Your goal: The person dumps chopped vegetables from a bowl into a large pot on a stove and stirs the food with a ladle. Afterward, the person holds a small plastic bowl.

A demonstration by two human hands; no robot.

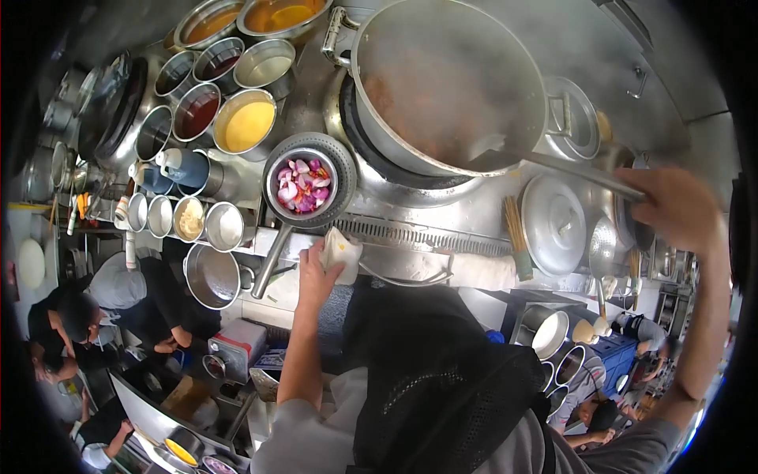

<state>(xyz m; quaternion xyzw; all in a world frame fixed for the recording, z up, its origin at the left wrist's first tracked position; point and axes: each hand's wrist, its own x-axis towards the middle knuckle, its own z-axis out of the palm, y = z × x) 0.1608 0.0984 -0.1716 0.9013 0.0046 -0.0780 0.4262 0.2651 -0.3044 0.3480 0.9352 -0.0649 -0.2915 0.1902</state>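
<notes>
My right hand (677,207) is closed round the handle of a long metal wok spatula (580,172), whose blade dips into a large steaming pot (537,95) at its near right side. Steam blurs the reddish-brown contents. My left hand (314,283) grips a folded whitish cloth (341,254) at the front edge of the stove. Just beyond that hand, a metal bowl of chopped red onions (303,186) rests in a perforated strainer (346,178), its handle pointing toward me.
Several metal containers of sauces, one with yellow liquid (245,126), stand at the left. A pot lid (553,225), a bamboo brush (517,237) and a skimmer (602,245) lie at the right. Other people work at lower left and lower right.
</notes>
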